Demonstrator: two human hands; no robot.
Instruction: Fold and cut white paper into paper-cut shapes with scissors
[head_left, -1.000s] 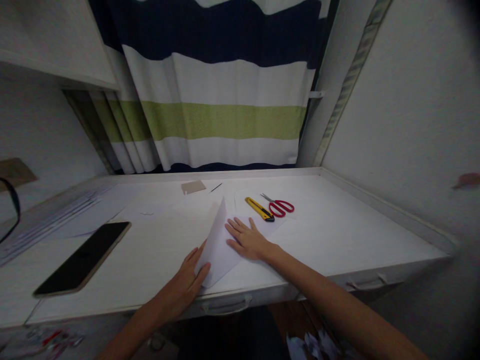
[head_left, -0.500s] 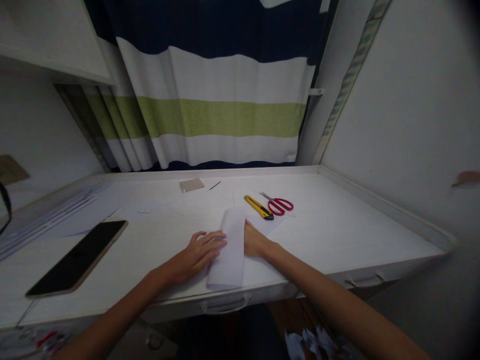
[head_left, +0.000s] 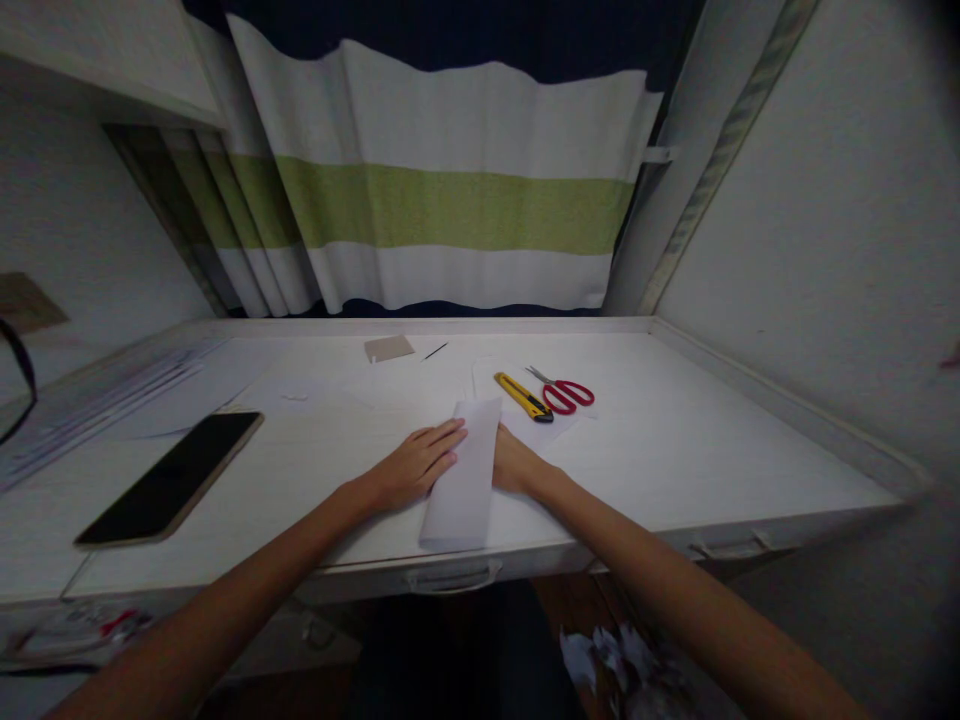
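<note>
Just beyond the right hand (head_left: 511, 465), a yellow-and-black utility knife (head_left: 523, 396) is being left flat on the desk (head_left: 675, 450). Red-handled scissors (head_left: 566, 395) are lying just to the right of it. Well out to the left of the left hand (head_left: 416, 465), a dark phone (head_left: 172, 475) is being rested with its glossy screen up. Farther beyond the left hand, near the back edge, a small tan piece of card (head_left: 388, 348) and a thin dark stick (head_left: 434, 351) are being kept close together. A curtain (head_left: 450, 210) with wide white, green and dark stripes is hanging in soft folds behind the desk. Below the right forearm, torn white scraps (head_left: 615, 660) are lying on the floor.

The desk top is pale, matt and smooth, with a raised rim along its far and right sides. A thin looped pull (head_left: 452, 580) is showing on its front edge, below the hands.

Between the two hands, a folded paper (head_left: 465, 475) is being held down on the desk. It is white, thin and shaped as a long narrow strip, running from the front edge away towards the knife. The left hand is being pressed flat against the strip's left side, fingers stretched out and together. The right hand is touching its right side, but its fingers are being hidden by the paper, so its spread cannot be told.
</note>
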